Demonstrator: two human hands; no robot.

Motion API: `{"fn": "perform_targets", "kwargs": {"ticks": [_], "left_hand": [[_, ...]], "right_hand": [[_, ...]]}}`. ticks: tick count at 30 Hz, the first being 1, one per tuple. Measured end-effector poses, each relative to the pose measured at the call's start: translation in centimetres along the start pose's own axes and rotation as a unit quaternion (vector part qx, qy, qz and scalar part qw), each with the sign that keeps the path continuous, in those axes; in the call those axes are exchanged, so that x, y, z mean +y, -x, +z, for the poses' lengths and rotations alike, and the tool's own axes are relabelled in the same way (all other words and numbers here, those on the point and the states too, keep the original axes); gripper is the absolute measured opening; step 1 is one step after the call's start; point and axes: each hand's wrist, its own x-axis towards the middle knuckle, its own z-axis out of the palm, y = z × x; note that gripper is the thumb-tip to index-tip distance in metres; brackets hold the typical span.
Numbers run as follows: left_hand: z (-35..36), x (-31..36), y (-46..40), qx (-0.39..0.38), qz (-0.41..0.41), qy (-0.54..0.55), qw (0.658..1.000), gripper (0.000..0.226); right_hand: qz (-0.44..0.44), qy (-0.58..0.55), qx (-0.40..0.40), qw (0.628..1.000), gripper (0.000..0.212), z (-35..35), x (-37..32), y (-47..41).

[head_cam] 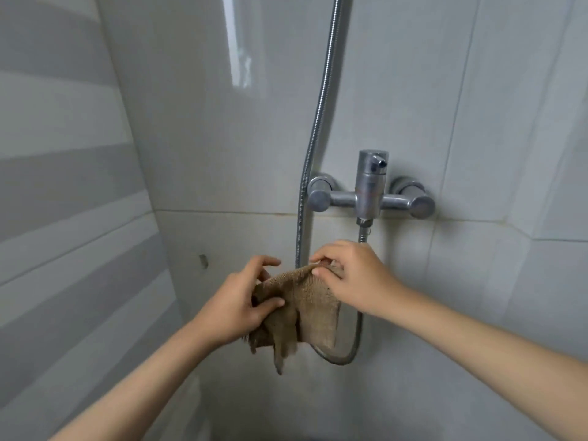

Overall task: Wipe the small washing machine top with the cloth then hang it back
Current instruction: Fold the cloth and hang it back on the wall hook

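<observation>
A brown, rough-woven cloth (305, 307) hangs in front of the tiled wall, below the shower mixer. My left hand (241, 300) grips its bunched left side, thumb pressed on the fabric. My right hand (350, 275) pinches the cloth's top edge between fingers and thumb. The cloth's lower corner dangles free, and it covers part of the hose loop behind it. The washing machine is out of view.
A chrome shower mixer (370, 192) with two side knobs is fixed to the wall just above my hands. Its metal hose (318, 122) runs up the wall and loops down behind the cloth. A small hole (203, 261) marks the tile at left. Grey-striped tiles cover the left wall.
</observation>
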Motion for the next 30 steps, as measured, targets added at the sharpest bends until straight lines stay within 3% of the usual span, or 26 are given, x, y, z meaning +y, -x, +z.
{"fn": "perform_targets", "kwargs": {"ticks": [2, 5, 8, 11, 14, 19, 21, 24, 27, 30], "left_hand": [[-1.6, -1.2, 0.5, -0.003, 0.047, -0.075, 0.996, 0.050], [-3.5, -4.6, 2.0, -0.006, 0.141, -0.212, 0.967, 0.041], [-4.9, -8.1, 3.4, -0.069, 0.117, -0.305, 0.943, 0.061], [-6.2, -11.1, 4.0, -0.087, 0.037, -0.327, 0.940, 0.075], [-7.1, -14.4, 3.6, -0.044, 0.115, -0.410, 0.904, 0.079], [-7.7, -20.3, 1.1, -0.059, 0.105, -0.445, 0.888, 0.064], [-7.6, -22.5, -0.2, -0.065, 0.082, -0.451, 0.886, 0.067], [-7.8, -24.5, -1.9, -0.055, 0.068, -0.439, 0.894, 0.043], [-7.4, -25.7, -3.2, -0.048, 0.063, -0.439, 0.895, 0.031], [-6.3, -27.5, -3.0, -0.063, 0.054, -0.428, 0.900, 0.042]], "right_hand": [[-0.025, -0.003, 0.002, 1.000, 0.015, 1.5, -0.3, -1.2], [-0.099, 0.035, 0.005, 0.995, 0.010, 4.9, -0.7, -3.1], [-0.178, 0.108, -0.024, 0.978, 0.020, 8.7, -1.5, -5.1], [-0.236, 0.157, -0.031, 0.958, 0.022, 12.2, -1.8, -7.3], [-0.262, 0.191, -0.049, 0.945, 0.024, 15.4, -1.5, -10.1], [-0.272, 0.240, -0.075, 0.929, 0.033, 20.6, -1.0, -14.0], [-0.254, 0.250, -0.081, 0.931, 0.028, 22.2, -0.9, -15.2], [-0.200, 0.255, -0.090, 0.942, 0.019, 23.8, -0.7, -16.7], [-0.223, 0.338, -0.075, 0.912, 0.008, 25.4, 0.7, -17.3], [-0.213, 0.332, -0.062, 0.917, 0.027, 27.1, 1.4, -16.7]]}}
